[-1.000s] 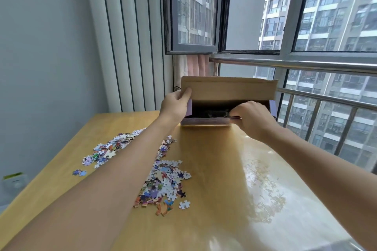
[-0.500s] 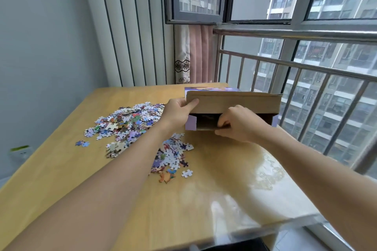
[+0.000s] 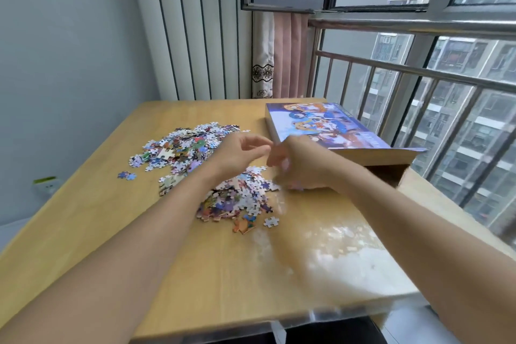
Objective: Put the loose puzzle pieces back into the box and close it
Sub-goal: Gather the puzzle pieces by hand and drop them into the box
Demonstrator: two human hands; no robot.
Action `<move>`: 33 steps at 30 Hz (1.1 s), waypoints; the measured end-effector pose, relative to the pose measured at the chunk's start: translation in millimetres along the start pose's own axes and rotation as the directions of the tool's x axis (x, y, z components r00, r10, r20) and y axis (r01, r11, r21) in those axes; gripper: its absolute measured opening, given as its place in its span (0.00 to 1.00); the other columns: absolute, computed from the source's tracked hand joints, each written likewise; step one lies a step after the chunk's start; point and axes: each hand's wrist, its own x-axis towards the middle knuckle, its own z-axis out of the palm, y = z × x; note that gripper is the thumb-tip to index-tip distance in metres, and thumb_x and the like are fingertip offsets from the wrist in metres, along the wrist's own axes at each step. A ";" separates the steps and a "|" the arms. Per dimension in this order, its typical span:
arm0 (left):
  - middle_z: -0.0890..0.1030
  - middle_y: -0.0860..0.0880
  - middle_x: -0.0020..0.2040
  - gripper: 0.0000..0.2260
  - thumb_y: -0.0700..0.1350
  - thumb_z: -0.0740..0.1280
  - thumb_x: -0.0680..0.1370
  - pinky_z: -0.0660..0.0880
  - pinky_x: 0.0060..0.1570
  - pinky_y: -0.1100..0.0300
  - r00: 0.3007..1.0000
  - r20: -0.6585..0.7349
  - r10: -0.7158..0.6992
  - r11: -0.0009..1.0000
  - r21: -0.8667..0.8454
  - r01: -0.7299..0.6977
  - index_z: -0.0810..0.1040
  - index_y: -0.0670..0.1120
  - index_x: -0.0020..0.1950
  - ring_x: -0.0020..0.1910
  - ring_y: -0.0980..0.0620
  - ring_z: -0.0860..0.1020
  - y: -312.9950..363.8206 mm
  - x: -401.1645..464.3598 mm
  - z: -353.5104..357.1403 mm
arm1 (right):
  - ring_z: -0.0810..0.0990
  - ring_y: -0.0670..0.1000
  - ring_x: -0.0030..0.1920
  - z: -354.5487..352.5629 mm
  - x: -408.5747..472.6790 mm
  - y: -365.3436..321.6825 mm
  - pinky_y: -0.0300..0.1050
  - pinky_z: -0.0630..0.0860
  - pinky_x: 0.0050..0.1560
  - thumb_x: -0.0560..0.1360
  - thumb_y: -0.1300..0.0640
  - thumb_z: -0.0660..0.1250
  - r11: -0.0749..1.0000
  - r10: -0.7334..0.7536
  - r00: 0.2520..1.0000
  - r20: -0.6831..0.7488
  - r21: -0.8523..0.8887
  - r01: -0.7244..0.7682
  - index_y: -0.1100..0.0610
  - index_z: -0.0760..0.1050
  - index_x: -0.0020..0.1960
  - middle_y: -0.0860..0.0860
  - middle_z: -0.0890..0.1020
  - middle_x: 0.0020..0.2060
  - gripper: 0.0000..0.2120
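While the flat cardboard puzzle box [image 3: 329, 128] with its picture lid lies at the far right of the wooden desk [image 3: 83, 220], its open end facing the person, the scattered colourful jigsaw pieces [image 3: 234, 198] sit directly beneath the loosely curled, empty left hand [image 3: 240, 152], which is nearer them. The right hand [image 3: 300, 165] is blurred at the box's mouth; whether it grips anything I cannot tell.

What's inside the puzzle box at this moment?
Only a dark opening shows at the near end of the puzzle box, beneath its raised flap. The printed top and the right hand cover the rest, so its contents cannot be seen.
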 end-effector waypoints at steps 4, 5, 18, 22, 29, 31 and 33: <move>0.82 0.52 0.61 0.10 0.49 0.70 0.79 0.71 0.64 0.56 0.919 -0.373 0.127 0.904 0.425 0.047 0.83 0.48 0.58 0.61 0.53 0.78 -34.9 -33.2 -43.6 | 0.74 0.53 0.56 43.1 0.3 -23.2 0.48 0.75 0.52 0.60 0.33 0.80 0.988 0.151 0.970 0.189 -0.071 -0.140 0.56 0.69 0.63 0.51 0.74 0.60 0.43; 0.81 0.50 0.63 0.12 0.51 0.70 0.79 0.70 0.65 0.54 0.894 -0.417 0.164 0.863 0.500 0.075 0.83 0.48 0.60 0.64 0.49 0.76 -46.6 -40.6 -51.3 | 0.73 0.52 0.58 49.7 1.3 -24.8 0.47 0.73 0.53 0.57 0.31 0.80 0.982 0.189 0.952 0.242 -0.046 -0.184 0.55 0.66 0.66 0.50 0.72 0.63 0.48; 0.78 0.50 0.64 0.19 0.55 0.57 0.85 0.71 0.57 0.58 0.864 -0.454 -0.218 0.946 0.119 0.301 0.72 0.49 0.73 0.60 0.50 0.76 -76.3 -58.2 -50.8 | 0.58 0.49 0.79 73.9 49.1 -42.9 0.47 0.60 0.76 0.58 0.36 0.82 0.983 0.017 0.947 0.322 0.169 -0.076 0.47 0.46 0.82 0.45 0.56 0.80 0.65; 0.76 0.55 0.59 0.17 0.53 0.58 0.85 0.69 0.47 0.66 0.885 -0.425 -0.188 0.969 0.068 0.239 0.73 0.50 0.72 0.48 0.62 0.74 -77.4 -55.7 -52.8 | 0.58 0.51 0.78 70.4 49.2 -34.8 0.54 0.62 0.76 0.55 0.34 0.82 0.999 -0.004 0.944 0.329 0.049 -0.013 0.43 0.49 0.81 0.45 0.58 0.79 0.65; 0.74 0.58 0.62 0.17 0.50 0.59 0.85 0.65 0.51 0.72 0.886 -0.413 -0.212 0.977 -0.063 0.204 0.74 0.50 0.72 0.61 0.60 0.71 -78.4 -47.9 -52.2 | 0.72 0.49 0.63 69.4 46.1 -25.4 0.47 0.73 0.61 0.59 0.39 0.82 0.987 -0.102 0.984 0.143 0.142 0.081 0.44 0.73 0.68 0.45 0.74 0.64 0.40; 0.74 0.59 0.62 0.16 0.50 0.59 0.85 0.64 0.48 0.75 0.885 -0.415 -0.209 0.978 -0.081 0.193 0.74 0.50 0.72 0.61 0.61 0.71 -78.7 -48.0 -52.3 | 0.74 0.46 0.59 70.8 46.0 -23.6 0.43 0.73 0.55 0.61 0.40 0.82 0.980 -0.127 0.987 0.104 0.168 0.108 0.44 0.75 0.66 0.43 0.76 0.62 0.35; 0.75 0.59 0.62 0.16 0.51 0.59 0.85 0.65 0.49 0.74 0.886 -0.420 -0.199 0.980 -0.085 0.180 0.75 0.51 0.71 0.62 0.60 0.71 -79.9 -48.2 -53.3 | 0.75 0.44 0.55 70.1 45.4 -22.2 0.37 0.72 0.48 0.65 0.41 0.80 0.973 -0.140 0.989 0.055 0.192 0.127 0.44 0.76 0.65 0.43 0.78 0.61 0.30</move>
